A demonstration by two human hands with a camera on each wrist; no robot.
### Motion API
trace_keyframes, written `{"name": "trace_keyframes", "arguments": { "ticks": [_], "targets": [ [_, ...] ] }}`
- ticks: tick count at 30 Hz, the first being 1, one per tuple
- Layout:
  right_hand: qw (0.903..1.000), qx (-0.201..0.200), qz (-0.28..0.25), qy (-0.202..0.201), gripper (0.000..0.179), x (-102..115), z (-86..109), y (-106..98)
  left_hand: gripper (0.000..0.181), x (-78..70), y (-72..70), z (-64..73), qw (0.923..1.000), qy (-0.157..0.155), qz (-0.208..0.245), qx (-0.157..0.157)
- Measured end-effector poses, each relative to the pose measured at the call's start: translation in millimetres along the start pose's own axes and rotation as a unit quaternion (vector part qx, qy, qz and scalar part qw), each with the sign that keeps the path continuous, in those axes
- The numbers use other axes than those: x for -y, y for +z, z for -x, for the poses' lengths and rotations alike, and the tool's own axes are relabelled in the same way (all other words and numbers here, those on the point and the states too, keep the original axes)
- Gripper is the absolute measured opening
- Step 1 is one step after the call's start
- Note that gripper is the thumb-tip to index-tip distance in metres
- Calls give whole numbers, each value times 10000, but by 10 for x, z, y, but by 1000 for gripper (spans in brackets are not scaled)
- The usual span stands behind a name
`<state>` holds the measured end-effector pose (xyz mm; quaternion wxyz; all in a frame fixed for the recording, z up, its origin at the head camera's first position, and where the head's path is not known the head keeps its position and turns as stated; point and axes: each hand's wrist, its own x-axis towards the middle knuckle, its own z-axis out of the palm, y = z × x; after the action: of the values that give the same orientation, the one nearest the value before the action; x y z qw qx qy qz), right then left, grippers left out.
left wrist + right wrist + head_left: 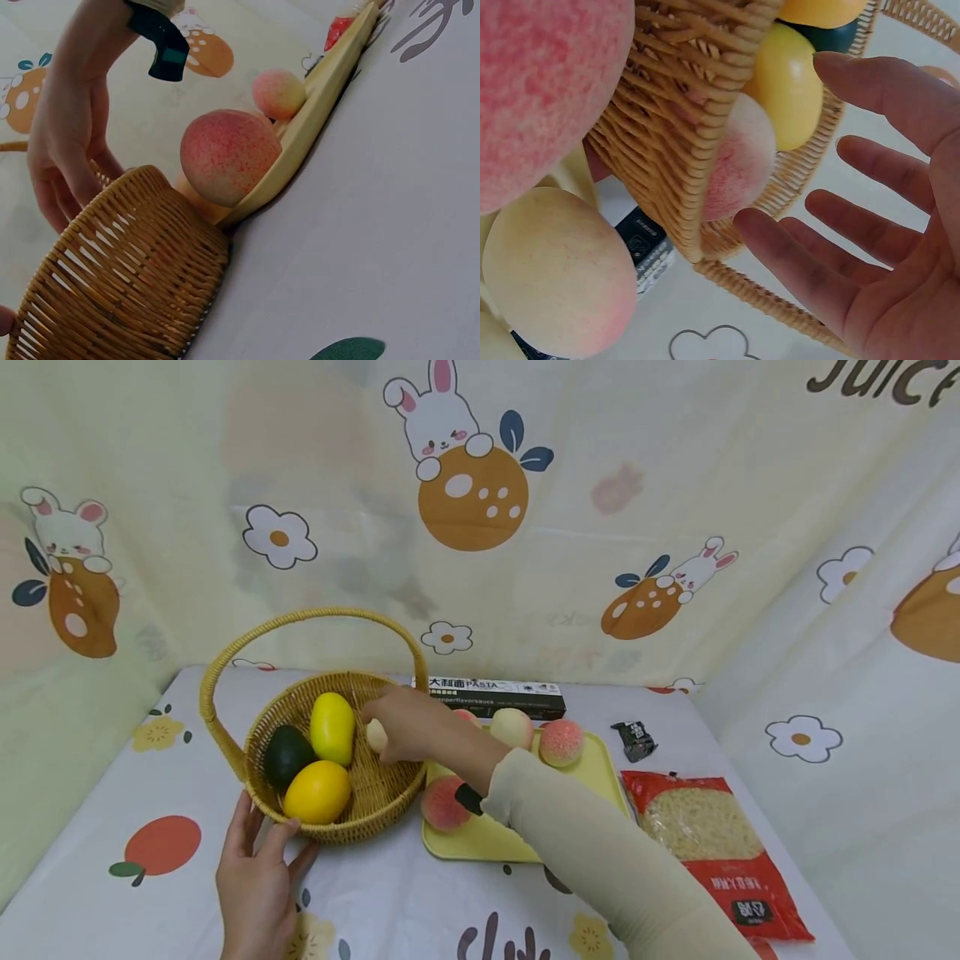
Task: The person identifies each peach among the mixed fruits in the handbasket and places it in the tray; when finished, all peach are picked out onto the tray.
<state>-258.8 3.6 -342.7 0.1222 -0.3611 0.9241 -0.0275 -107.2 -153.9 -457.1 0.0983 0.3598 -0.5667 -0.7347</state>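
Note:
A wicker basket with a tall handle holds a dark green avocado-like fruit, an elongated yellow fruit, a round orange-yellow fruit and a pale pink peach. My left hand holds the basket's near left side, its thumb at the rim. Inside the far right rim, my right hand is above the peach, fingers spread and apart from each other. To the basket's right, a yellow tray bears several peaches, including a red one; the right forearm hides part of it.
Behind the tray lies a black pasta box. A small black packet and a red bag of pasta lie to the right. A printed curtain hangs behind the table.

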Motion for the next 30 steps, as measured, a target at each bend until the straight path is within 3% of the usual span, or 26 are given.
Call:
{"name": "trace_keyframes", "arguments": {
  "ticks": [8, 14, 21, 30],
  "targets": [
    [9975, 264, 634, 185, 64, -33, -205, 190, 84, 22, -13, 16, 9997, -33, 207, 84],
    [9959, 265, 799, 323, 61, -24, -299, 268, 83, 14, -4, 20, 9998, 49, 171, 81],
    [9947, 313, 968, 170, 61, -21, -369, 269, 83, 5, -12, 15, 9997, 85, 199, 97],
    [9953, 569, 776, 132, 56, -22, -345, 175, 85, 24, 2, 7, 9997, 82, 212, 120]
  ]
}}
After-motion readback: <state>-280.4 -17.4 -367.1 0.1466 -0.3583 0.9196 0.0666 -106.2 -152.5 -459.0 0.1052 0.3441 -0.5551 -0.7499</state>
